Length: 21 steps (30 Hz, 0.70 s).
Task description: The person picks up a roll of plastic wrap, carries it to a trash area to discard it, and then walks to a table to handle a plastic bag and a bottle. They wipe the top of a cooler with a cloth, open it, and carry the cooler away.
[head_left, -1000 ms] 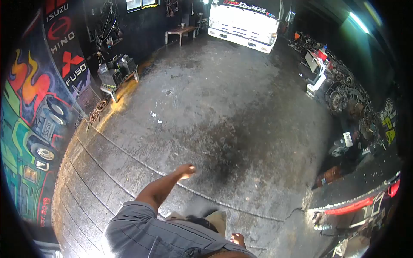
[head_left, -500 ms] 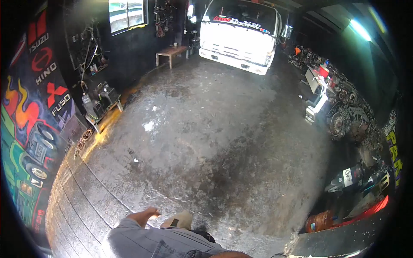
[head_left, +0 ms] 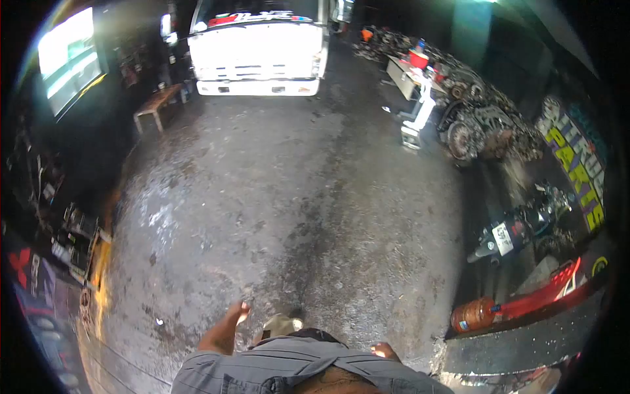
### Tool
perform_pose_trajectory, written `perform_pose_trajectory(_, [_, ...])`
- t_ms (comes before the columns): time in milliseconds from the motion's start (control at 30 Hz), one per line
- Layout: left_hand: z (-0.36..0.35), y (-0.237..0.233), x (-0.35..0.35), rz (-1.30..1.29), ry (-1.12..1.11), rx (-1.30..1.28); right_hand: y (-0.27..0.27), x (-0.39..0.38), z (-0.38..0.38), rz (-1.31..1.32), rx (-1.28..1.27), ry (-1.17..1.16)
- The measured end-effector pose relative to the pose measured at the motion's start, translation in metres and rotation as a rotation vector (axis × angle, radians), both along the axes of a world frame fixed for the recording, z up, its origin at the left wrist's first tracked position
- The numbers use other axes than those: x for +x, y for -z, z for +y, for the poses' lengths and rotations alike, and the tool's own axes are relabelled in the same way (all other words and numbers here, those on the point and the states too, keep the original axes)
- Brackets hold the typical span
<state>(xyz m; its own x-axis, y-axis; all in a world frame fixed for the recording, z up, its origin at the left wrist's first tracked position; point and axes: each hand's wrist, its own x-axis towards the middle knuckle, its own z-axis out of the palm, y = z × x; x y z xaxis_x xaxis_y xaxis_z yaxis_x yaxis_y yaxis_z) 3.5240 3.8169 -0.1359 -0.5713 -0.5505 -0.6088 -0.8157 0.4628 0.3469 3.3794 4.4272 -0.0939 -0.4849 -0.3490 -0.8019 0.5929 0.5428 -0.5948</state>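
Left of the translucent orange-brown plastic bottle (head_left: 472, 316), neck pointing away, hang the nearer right hand (head_left: 384, 351) and farther left hand (head_left: 241, 312); finger spread, I cannot tell.

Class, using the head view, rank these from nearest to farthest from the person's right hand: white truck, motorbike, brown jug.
From the right hand:
1. Brown jug, low on the right.
2. Motorbike, on the right, beyond the jug.
3. White truck, at the far end, left of centre.
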Motion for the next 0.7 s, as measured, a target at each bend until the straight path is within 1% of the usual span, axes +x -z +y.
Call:
perform_pose_trajectory(33, [0.002, -0.050, -0.061, 0.246, -0.072, -0.135, 0.024, -0.023, -0.008, -0.103, 0.071, 0.095])
perform_pose_trajectory(67, [0.003, -0.116, -0.124, 0.295, -0.050, -0.015, -0.002, -0.040, -0.030, -0.116, 0.183, 0.167])
perform_pose_trajectory(100, [-0.010, -0.133, -0.184, 0.263, 0.035, 0.096, -0.052, -0.063, -0.065, -0.130, 0.295, 0.233])
perform_pose_trajectory(133, [-0.014, -0.156, -0.235, 0.295, 0.220, 0.111, -0.025, -0.090, -0.058, -0.182, 0.206, 0.238])
perform_pose_trajectory(167, [-0.012, -0.164, -0.275, 0.423, 0.217, 0.100, -0.010, -0.115, -0.057, -0.234, 0.116, 0.243])
perform_pose_trajectory(200, [-0.011, -0.167, -0.311, 0.552, 0.215, 0.094, -0.022, -0.123, -0.077, 0.041, 0.265, 0.204])
perform_pose_trajectory(233, [-0.018, -0.162, -0.348, 0.617, 0.285, 0.195, -0.022, -0.147, -0.085, 0.027, 0.263, 0.232])
perform_pose_trajectory(300, [-0.023, -0.189, -0.401, 0.581, 0.222, 0.473, -0.009, -0.181, -0.085, 0.005, 0.295, 0.191])
perform_pose_trajectory(367, [-0.034, -0.183, -0.440, 0.464, 0.281, 0.206, 0.015, -0.221, -0.072, -0.070, 0.155, 0.136])
perform_pose_trajectory(400, [-0.051, -0.164, -0.458, 0.367, 0.301, 0.116, 0.089, -0.237, -0.035, 0.525, -0.064, -0.250])
perform_pose_trajectory(433, [-0.069, -0.134, -0.462, 0.273, 0.317, 0.022, 0.031, -0.267, -0.061, -0.126, 0.169, 0.264])
perform_pose_trajectory(467, [-0.083, -0.116, -0.458, 0.278, 0.312, -0.017, 0.039, -0.288, -0.056, -0.132, 0.193, 0.314])
perform_pose_trajectory(500, [-0.118, -0.051, -0.447, 0.205, 0.575, -0.260, 0.049, -0.311, -0.051, -0.139, 0.215, 0.359])
perform_pose_trajectory(533, [-0.118, -0.060, -0.437, -0.021, 0.458, -0.149, 0.051, -0.340, -0.049, -0.172, 0.241, 0.368])
perform_pose_trajectory(567, [-0.096, -0.089, -0.429, -0.036, -0.038, 0.090, 0.049, -0.369, -0.049, -0.206, 0.267, 0.376])
perform_pose_trajectory(600, [-0.084, -0.121, -0.434, -0.276, -0.168, 0.210, 0.043, -0.403, -0.048, -0.213, 0.271, 0.378])
perform_pose_trajectory(633, [-0.094, -0.099, -0.408, -0.104, -0.110, 0.302, 0.035, -0.437, -0.048, -0.215, 0.270, 0.380])
perform_pose_trajectory(667, [-0.084, -0.083, -0.407, -0.251, -0.308, 0.287, 0.029, -0.467, -0.047, -0.151, 0.243, 0.398])
perform_pose_trajectory(700, [-0.073, -0.083, -0.403, -0.312, -0.303, 0.321, 0.021, -0.493, -0.046, -0.092, 0.220, 0.415])
